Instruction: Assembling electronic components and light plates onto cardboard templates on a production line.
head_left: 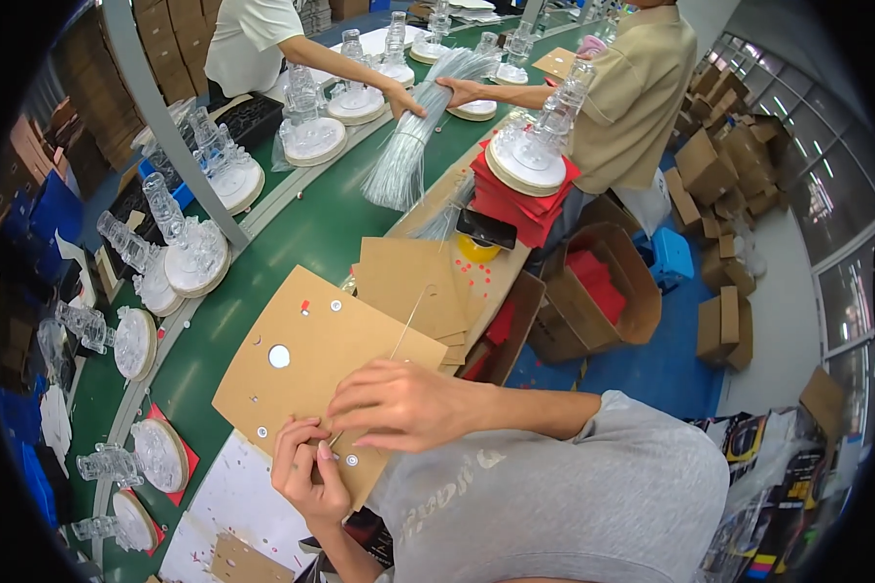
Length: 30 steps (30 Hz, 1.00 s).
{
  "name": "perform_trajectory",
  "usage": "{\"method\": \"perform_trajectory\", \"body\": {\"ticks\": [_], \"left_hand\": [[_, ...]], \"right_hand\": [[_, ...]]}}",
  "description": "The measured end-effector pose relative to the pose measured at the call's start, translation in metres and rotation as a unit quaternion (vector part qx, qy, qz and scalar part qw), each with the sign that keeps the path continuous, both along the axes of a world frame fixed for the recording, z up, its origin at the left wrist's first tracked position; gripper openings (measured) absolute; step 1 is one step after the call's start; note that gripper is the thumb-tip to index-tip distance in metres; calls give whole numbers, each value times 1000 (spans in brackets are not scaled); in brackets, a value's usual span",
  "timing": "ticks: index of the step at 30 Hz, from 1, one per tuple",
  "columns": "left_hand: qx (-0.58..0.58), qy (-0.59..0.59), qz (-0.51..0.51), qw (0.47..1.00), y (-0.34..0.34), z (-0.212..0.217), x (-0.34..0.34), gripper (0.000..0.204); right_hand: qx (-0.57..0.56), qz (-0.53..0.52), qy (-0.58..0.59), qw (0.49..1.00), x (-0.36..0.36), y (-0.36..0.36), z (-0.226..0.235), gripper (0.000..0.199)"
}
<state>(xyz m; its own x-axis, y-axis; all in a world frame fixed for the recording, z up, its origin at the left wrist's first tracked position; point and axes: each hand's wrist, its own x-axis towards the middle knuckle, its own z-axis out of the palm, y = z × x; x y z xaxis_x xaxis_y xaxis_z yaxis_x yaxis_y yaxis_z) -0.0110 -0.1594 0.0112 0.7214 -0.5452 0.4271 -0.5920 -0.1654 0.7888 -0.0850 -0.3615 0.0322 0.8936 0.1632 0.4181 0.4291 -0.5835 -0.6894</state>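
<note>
A tan cardboard sheet (292,364) with a round hole and small metal-ringed eyelets lies tilted in front of me. My right hand (399,400) is closed over its near part, fingers pinching a thin pale wire (413,316). The wire's free end rises past the sheet and hooks over at the top. At the sheet's lower edge, my left hand (309,474) is closed, thumb against fingers. A short bit of the wire shows between the two hands, by the left thumb. Exactly how the wire passes through the sheet is hidden by my fingers.
More cardboard sheets (408,282) lie beyond, beside a dark phone (486,228) on a yellow roll. Clear figures on round bases (196,257) line the green conveyor (292,223). Two co-workers hold a bundle of pale wires (399,155). Red sheets (525,209) and open cartons (603,291) stand rightward.
</note>
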Motion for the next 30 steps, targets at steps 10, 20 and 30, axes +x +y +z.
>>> {"method": "perform_trajectory", "body": {"ticks": [10, 20, 30], "left_hand": [[-7, 3, 10, 1000, 1, -2, 4, 3], [-22, 14, 6, 1000, 5, 1, 3, 6], [-60, -11, 3, 998, 7, -4, 5, 4]], "right_hand": [[10, 0, -48, 999, 19, 19, -15, 15], [48, 6, -31, 998, 25, 26, -13, 11], [59, 57, 30, 996, 34, 20, -7, 11]]}}
